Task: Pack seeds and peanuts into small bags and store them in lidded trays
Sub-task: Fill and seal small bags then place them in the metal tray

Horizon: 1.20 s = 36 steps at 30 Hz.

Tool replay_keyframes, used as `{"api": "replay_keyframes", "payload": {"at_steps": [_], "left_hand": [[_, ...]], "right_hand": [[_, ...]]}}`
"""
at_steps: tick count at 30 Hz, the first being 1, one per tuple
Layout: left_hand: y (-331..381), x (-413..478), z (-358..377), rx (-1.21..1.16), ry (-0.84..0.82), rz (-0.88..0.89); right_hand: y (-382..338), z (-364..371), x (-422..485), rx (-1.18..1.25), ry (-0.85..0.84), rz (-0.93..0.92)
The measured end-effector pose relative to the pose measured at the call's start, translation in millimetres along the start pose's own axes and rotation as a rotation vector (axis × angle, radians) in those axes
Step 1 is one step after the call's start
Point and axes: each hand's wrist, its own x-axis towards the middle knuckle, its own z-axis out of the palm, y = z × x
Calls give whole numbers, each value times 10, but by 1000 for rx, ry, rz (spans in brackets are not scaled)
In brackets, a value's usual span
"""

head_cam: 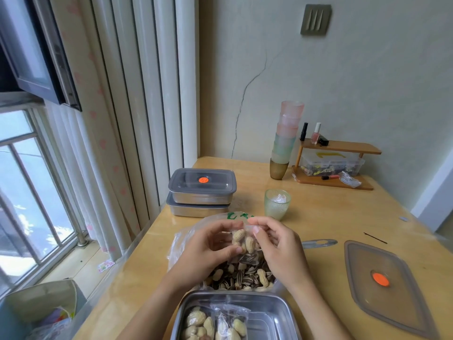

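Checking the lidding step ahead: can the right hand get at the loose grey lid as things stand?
Probably yes. The lid lies bare on the table right of the right hand, nothing between them; but that hand pinches the small bag and must release it.

A: Surface?
B: One wooden table [318, 222]. Far left: two lidded trays [202, 192], stacked. Centre: green cup [277, 204], bag of seeds and peanuts [242, 276]. Near edge: open tray [282, 312]. Right: loose lid [362, 266]. Far right: small rack [331, 181].

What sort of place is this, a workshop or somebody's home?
Probably a home: a wooden table in a room corner, with curtains beside a barred window, stacked plastic cups, and nail polish on a small shelf.
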Motion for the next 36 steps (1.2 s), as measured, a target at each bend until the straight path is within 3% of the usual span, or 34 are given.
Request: {"api": "replay_keyframes", "payload": {"at_steps": [3,7,13,15,18,21,26,31,36], "left_hand": [[122,-5,13,20,6,8],[346,-106,1,11,-19,-35],[506,-468,75,121,-232,-145],[474,-604,135,286,-283,-99],[392,-747,213,739,-306,92],[345,-864,261,980,-301,82],[315,-970,323,1153,-287,117],[264,-957,325,1140,-253,128],[199,-928,302,1130,-272,120]], "right_hand": [[-136,-112,-12,-42,-116,2],[-403,-317,-97,-325,-370,-6],[-734,-486,-398,-643,-558,12],[-810,-529,-519,-724,-651,54],[-869,-551,-725,-823,-712,109],[-869,-502,-931,-973,-768,101],[-906,-424,-1160,-1074,-645,38],[-980,-393,-1211,-924,-635,-32],[-887,-353,-1185,-922,-598,-41]]}}
